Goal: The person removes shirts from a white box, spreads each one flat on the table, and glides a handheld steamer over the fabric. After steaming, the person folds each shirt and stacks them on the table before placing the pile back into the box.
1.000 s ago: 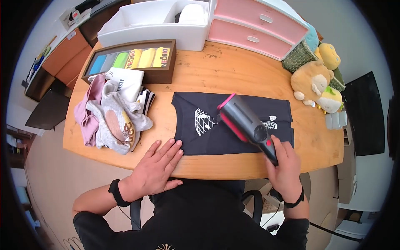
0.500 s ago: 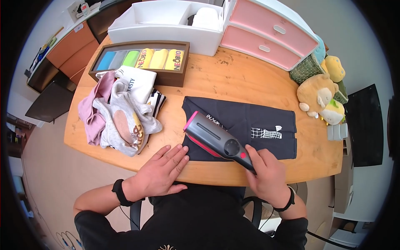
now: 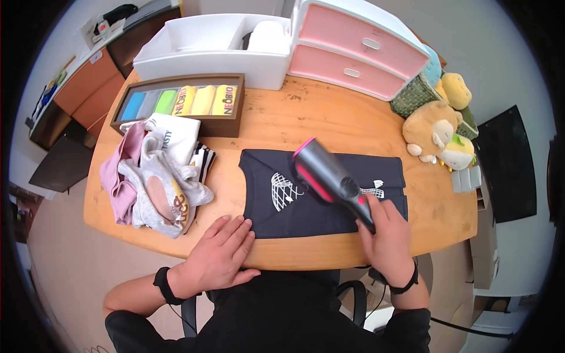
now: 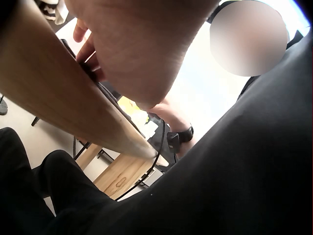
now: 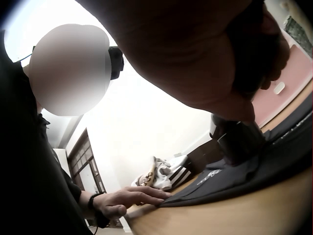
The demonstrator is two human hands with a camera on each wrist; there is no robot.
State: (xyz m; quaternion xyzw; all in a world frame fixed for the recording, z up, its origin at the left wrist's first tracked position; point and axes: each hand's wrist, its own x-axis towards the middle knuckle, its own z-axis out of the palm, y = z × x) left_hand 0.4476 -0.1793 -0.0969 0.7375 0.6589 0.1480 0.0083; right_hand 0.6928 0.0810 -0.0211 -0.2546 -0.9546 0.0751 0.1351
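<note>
A dark garment (image 3: 268, 220) with white net-like prints lies flat and folded on the wooden table. My right hand (image 3: 385, 235) grips the handle of a grey and pink handheld garment steamer (image 3: 329, 173), its head over the middle of the garment. In the right wrist view the steamer's dark head (image 5: 239, 142) is down at the cloth, hiding part of the prints. With fingers straight, my left hand (image 3: 215, 256) rests flat at the garment's near left corner. The left wrist view shows its palm side (image 4: 137, 49) over the table edge.
Crumpled clothes (image 3: 156, 182) lie on the left, in front of a brown box (image 3: 229, 126) of rolled colourful items. Behind stand a white bin (image 3: 212, 67) and pink drawers (image 3: 353, 50). Plush toys (image 3: 429, 129) and small pale blocks (image 3: 466, 179) sit at the right.
The steamer first slid left over the garment towards my left hand, then came back right and away from me. My left hand has stayed at the corner. The head view shifted slightly.
</note>
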